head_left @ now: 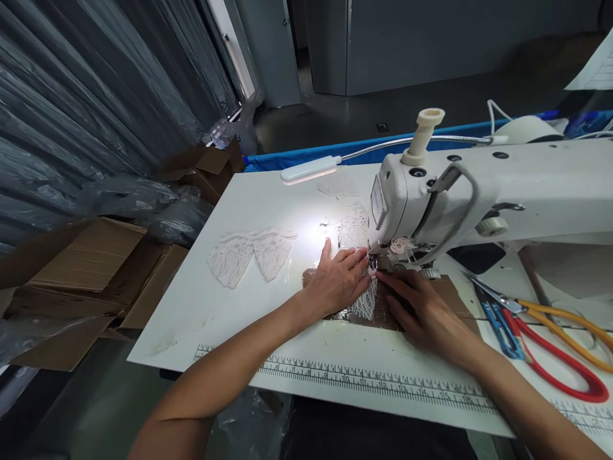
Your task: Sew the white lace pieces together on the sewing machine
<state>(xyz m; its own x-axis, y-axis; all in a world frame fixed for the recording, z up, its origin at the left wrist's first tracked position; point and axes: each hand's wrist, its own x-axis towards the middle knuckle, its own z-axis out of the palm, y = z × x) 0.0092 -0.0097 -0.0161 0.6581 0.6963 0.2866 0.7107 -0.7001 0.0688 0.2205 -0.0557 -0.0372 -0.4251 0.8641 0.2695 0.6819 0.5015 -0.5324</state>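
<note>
White lace fabric (366,305) lies under the needle area of a white sewing machine (541,185), over a brown patch on the table. My left hand (335,281) rests flat on the lace, left of the presser foot (373,260), its thumb and fingers spread. From the right, my right hand (419,310) reaches in with stretched fingers, the index fingertip at the lace edge beside the foot. Its lower fingers curl a little near the brown patch. Farther back, more lace (352,220) extends behind the foot. Two joined lace cups (251,255) lie to the left.
A lit lamp (310,170) on a flexible neck shines on the table (191,319). At right lie orange-handled scissors (560,316), red-handled scissors (565,361) and blue thread snips (500,329). A printed ruler (345,377) runs along the front edge. Cardboard boxes (90,255) stand left.
</note>
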